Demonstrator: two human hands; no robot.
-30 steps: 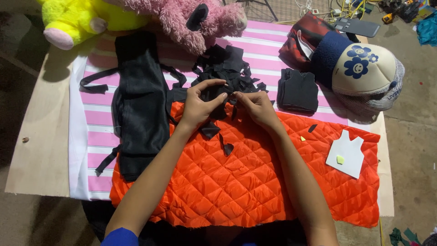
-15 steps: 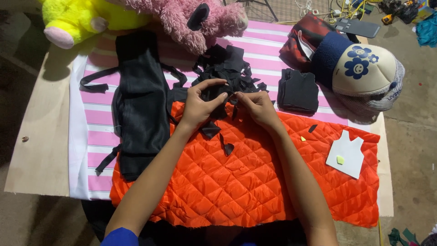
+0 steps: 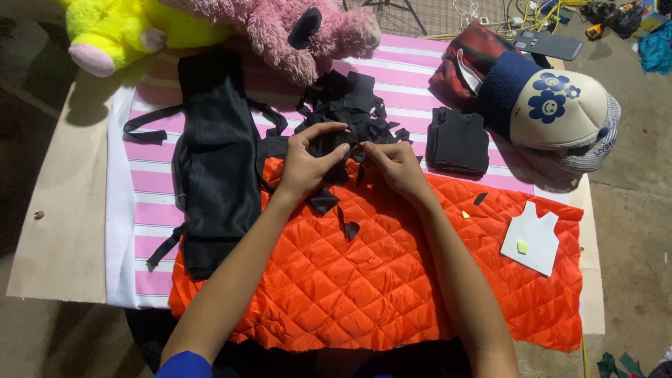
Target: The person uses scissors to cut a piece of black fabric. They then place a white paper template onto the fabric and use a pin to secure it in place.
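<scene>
My left hand [image 3: 308, 160] and my right hand [image 3: 392, 162] meet over a pile of black fabric scraps [image 3: 350, 105] at the far edge of an orange quilted cloth [image 3: 364, 280]. Both pinch a small piece of black fabric [image 3: 341, 148] between thumbs and fingers. A few loose black scraps [image 3: 348, 227] lie on the orange cloth just below the hands. A long black garment with straps [image 3: 213, 161] lies to the left of my left hand.
A folded black piece [image 3: 458, 140] sits right of the hands. A white vest-shaped paper pattern [image 3: 532, 238] lies on the orange cloth at right. Yellow [image 3: 119, 31] and pink [image 3: 280, 31] plush toys lie at the back, a cap [image 3: 560, 112] at right, all on a pink-striped sheet [image 3: 154, 182].
</scene>
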